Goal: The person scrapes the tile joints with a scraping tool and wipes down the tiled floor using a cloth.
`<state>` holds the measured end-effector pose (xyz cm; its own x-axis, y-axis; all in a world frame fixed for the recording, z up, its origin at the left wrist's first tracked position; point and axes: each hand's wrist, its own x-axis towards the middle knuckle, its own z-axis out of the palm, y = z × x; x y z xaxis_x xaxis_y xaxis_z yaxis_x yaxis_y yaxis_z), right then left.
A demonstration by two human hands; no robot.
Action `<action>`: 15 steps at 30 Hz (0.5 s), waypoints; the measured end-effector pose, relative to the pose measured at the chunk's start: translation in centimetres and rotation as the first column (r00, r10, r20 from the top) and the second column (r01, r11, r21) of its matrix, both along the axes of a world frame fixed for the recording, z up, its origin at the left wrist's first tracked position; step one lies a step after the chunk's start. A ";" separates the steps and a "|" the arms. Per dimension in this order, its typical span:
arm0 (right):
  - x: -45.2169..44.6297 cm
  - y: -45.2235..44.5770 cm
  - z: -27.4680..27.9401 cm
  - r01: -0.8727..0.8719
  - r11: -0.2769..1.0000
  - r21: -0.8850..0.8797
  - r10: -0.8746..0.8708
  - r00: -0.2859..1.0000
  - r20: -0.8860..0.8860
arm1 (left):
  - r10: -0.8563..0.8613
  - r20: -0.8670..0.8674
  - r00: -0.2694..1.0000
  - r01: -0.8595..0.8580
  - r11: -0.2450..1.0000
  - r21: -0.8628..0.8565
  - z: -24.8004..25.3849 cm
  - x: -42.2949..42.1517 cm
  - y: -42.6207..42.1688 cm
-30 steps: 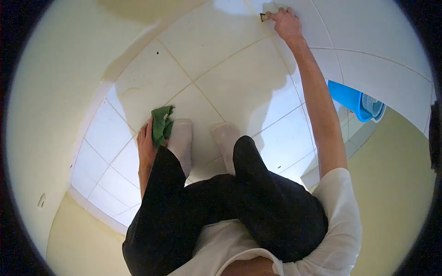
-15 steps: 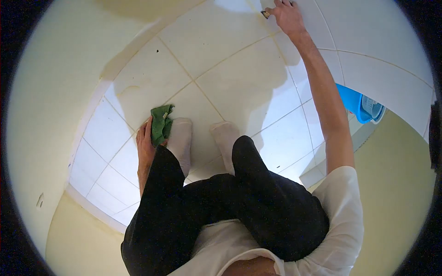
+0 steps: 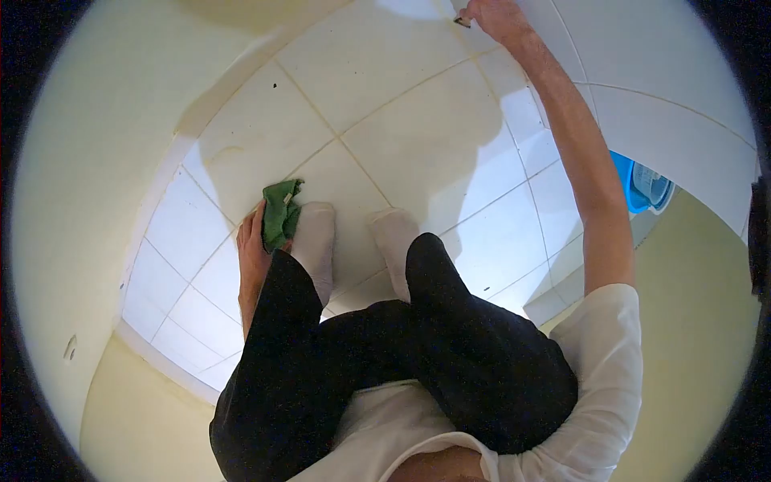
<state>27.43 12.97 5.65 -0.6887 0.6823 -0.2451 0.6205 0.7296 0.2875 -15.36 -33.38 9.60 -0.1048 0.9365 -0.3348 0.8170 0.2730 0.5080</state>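
Low by my left foot, my left hand (image 3: 254, 247) is closed round a crumpled green cloth (image 3: 280, 214), which rests against the tiled floor (image 3: 418, 120). My right arm stretches far forward to the top edge of the view. There my right hand (image 3: 496, 18) is curled, with its fingertips at a small dark-edged piece (image 3: 462, 22) low by the tiled wall. The piece is too small to name, and part of the hand runs to the frame's edge.
My socked feet (image 3: 316, 245) stand on the tiles between my hands. Blue and clear plastic containers (image 3: 642, 186) sit to the right behind the white tiled ledge (image 3: 675, 132). A pale wall (image 3: 88, 209) rises on the left. Small dark specks (image 3: 275, 85) dot the floor.
My right hand has turned and its fingers have curled in, while the forearm has swung slightly to the right. My left hand and the green cloth have barely moved.
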 end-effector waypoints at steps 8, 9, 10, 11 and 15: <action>1.3 -4.3 2.1 0.004 0.990 0.140 -0.001 1.000 -0.017 | 0.013 -0.009 1.000 -0.013 0.995 -0.100 0.2 -0.3 0.0; 1.9 -4.5 1.9 -0.016 0.992 0.123 0.017 1.000 -0.005 | -0.015 -0.007 1.000 0.014 0.995 -0.101 0.0 -0.6 -0.1; 2.8 -4.8 1.5 -0.036 0.994 0.106 0.036 0.999 0.000 | -0.042 -0.011 0.999 0.040 0.994 -0.104 -0.2 -1.0 -0.3; 3.3 -5.1 0.9 -0.056 0.995 0.087 0.057 0.998 -0.002 | -0.068 -0.022 0.997 0.065 0.992 -0.110 -0.1 -1.7 -0.5; 2.5 -10.7 4.1 0.303 0.952 0.047 -0.289 0.937 -0.194 | -0.196 -0.225 0.954 0.177 0.979 -0.102 1.1 -3.0 -0.3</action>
<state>29.91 2.23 9.72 -0.4805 0.8738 -0.0744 0.8523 0.4853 0.1950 -18.31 -33.69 10.66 -0.0144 0.9180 -0.3964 0.9503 0.1359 0.2801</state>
